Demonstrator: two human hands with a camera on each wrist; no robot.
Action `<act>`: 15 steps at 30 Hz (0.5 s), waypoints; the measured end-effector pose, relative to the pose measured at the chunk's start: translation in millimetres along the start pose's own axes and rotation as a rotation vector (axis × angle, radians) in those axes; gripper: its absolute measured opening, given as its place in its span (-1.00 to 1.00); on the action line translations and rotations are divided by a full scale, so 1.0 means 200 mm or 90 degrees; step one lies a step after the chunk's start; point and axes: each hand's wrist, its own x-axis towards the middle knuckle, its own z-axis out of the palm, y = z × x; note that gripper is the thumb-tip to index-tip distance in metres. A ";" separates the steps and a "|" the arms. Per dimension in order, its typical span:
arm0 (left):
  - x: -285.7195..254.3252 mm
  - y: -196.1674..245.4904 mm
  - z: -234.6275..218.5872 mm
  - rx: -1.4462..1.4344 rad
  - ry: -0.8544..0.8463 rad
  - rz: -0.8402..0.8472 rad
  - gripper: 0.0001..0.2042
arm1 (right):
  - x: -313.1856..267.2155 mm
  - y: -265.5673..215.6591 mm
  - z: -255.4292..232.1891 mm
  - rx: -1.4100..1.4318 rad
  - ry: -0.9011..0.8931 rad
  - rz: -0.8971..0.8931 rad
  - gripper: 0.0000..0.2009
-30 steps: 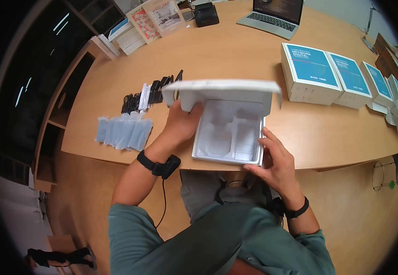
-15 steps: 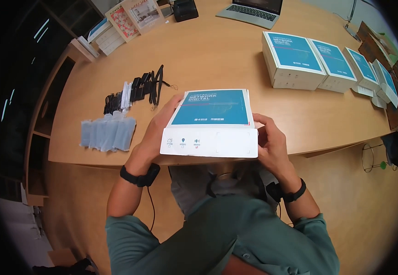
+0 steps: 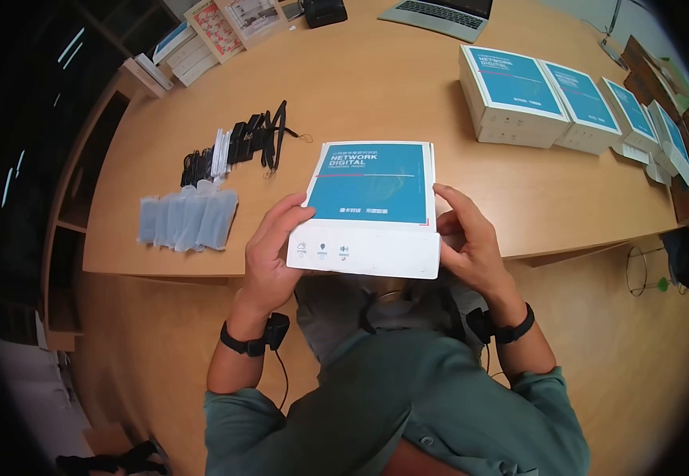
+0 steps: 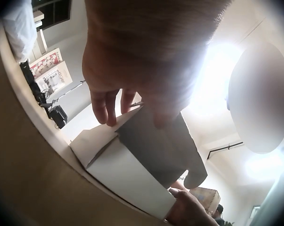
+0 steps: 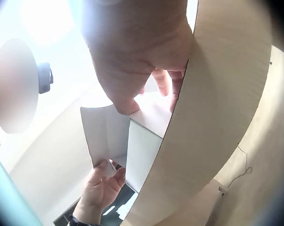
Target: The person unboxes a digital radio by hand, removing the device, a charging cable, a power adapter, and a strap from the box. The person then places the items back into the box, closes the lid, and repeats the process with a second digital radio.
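A white cardboard box with a blue printed lid point(image 3: 372, 182) sits at the near table edge. Its white front flap point(image 3: 360, 254) stands out from the box towards the body, as both wrist views show. My left hand point(image 3: 269, 254) holds the flap's left side; in the right wrist view the left hand point(image 5: 102, 188) pinches the flap point(image 5: 102, 134) between thumb and fingers. My right hand point(image 3: 471, 246) grips the box's right side, with the thumb near the front corner and the fingers along the side wall. The lid hides the inside of the box.
Several matching blue-topped boxes point(image 3: 515, 87) stand at the right. To the left lie several bagged pale-blue packets point(image 3: 186, 220), with black cables point(image 3: 196, 168), white strips point(image 3: 221, 152) and black straps point(image 3: 275, 139) behind them. A laptop point(image 3: 440, 17) stands at the back.
The raised lid has come down over the box with its tray, the blue print now facing up. The left hand has shifted nearer the body, from the lid's side to the front flap.
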 end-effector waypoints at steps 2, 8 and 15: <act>0.00 -0.05 0.02 -0.006 0.027 0.013 -0.59 | 0.00 -0.04 -0.01 0.011 0.001 0.001 -0.28; -0.04 -0.09 0.04 0.118 0.030 0.100 -0.64 | -0.02 -0.03 -0.03 0.032 -0.022 -0.019 -0.37; -0.08 -0.11 0.07 0.130 0.030 0.110 -0.64 | -0.03 -0.03 -0.06 0.045 -0.071 0.023 -0.46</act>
